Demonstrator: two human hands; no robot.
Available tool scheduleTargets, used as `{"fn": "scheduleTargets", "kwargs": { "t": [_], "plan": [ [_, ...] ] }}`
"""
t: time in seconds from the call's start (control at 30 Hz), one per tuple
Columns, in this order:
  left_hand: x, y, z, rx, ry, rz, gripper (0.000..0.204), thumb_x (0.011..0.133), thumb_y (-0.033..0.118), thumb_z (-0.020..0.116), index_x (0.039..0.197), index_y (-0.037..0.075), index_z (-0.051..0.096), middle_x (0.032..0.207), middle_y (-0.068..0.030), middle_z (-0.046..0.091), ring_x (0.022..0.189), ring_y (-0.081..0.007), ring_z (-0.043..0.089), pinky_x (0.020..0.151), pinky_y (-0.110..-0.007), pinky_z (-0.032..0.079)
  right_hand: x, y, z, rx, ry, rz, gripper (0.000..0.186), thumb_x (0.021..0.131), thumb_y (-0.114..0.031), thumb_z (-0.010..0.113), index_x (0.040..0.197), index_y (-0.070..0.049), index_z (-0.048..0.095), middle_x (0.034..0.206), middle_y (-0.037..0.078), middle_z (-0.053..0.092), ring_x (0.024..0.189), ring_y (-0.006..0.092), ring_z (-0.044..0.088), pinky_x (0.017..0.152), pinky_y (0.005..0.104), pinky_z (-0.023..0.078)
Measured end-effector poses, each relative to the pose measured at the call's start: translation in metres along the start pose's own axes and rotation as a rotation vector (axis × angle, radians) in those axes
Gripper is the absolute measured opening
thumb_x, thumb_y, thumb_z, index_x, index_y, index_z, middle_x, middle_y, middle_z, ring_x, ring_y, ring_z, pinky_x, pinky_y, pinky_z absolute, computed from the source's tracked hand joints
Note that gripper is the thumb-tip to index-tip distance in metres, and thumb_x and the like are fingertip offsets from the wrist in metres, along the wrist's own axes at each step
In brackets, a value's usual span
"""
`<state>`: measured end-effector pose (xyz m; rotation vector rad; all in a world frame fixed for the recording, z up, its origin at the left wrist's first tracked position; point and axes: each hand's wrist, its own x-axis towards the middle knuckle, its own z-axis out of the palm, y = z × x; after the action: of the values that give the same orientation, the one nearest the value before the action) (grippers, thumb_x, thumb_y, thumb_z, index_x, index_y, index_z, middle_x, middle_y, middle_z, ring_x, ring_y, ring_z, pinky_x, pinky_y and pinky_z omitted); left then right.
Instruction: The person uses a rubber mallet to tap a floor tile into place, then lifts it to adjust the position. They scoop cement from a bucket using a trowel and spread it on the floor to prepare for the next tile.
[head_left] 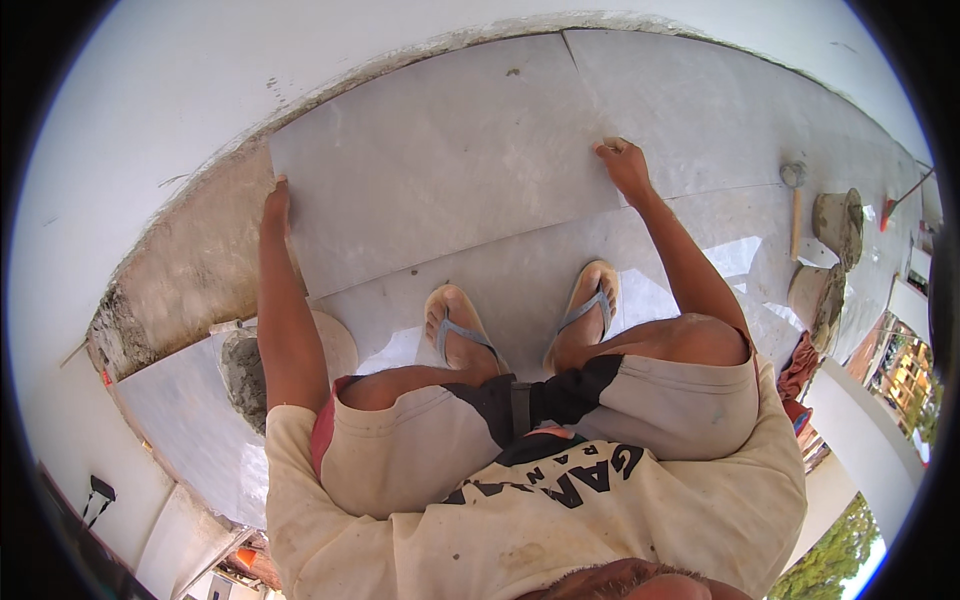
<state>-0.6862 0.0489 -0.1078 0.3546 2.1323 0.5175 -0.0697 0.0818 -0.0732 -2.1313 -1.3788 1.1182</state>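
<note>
In the head view, a large grey tile [420, 160] lies on the floor before my feet, between my hands. My left hand [276, 208] grips its left edge, fingers partly hidden, beside a strip of rough concrete [200, 250]. My right hand [623, 166] is at the seam with the neighbouring tile [690, 110], fingers curled; what is in them, if anything, is too small to make out.
A white wall [150, 110] curves along the far side. At right lie a rubber mallet [794, 205], mortar-coated containers [835, 225], a red-bladed long-handled tool [887, 212] and a brown cloth [797, 365]. Grey mortar [243, 375] is beside my left arm.
</note>
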Motion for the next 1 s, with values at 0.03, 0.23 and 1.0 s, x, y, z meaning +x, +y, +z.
{"fn": "scheduleTargets", "kwargs": {
  "t": [0.03,0.23,1.0],
  "plan": [
    [0.002,0.001,0.002,0.005,0.005,0.009,0.083,0.097,0.059,0.044,0.146,-0.007,0.036,0.148,-0.0221,0.043,0.134,-0.0336,0.044,0.112,-0.043,0.032,0.0,0.0,-0.001,0.0,-0.002,0.036,0.045,0.087,-0.032,0.064,0.113,0.005,0.066,0.104,0.023,0.07,0.099,0.0351,0.067,0.088,0.0394,0.05],
    [0.022,-0.029,-0.01,0.001,0.175,0.151,0.079,0.094,0.056,0.048,0.135,-0.012,0.049,0.139,-0.0249,0.052,0.128,-0.0369,0.05,0.108,-0.04,0.037,-0.003,-0.011,0.024,-0.008,0.216,0.013,0.038,0.087,-0.031,0.065,0.103,0.003,0.067,0.093,0.015,0.07,0.087,0.026,0.066,0.08,0.0369,0.05],
    [-0.186,0.071,0.13,0.0,-0.086,0.383,0.059,0.09,0.039,0.065,0.124,-0.007,0.053,0.119,-0.0185,0.061,0.101,-0.0287,0.061,0.093,-0.04,0.045,-0.134,0.1,-0.17,0.229,0.722,0.212,0.029,0.085,-0.026,0.065,0.082,0.002,0.069,0.066,0.002,0.058,0.061,0.0103,0.05,0.058,0.0301,0.041]
  ]
}}
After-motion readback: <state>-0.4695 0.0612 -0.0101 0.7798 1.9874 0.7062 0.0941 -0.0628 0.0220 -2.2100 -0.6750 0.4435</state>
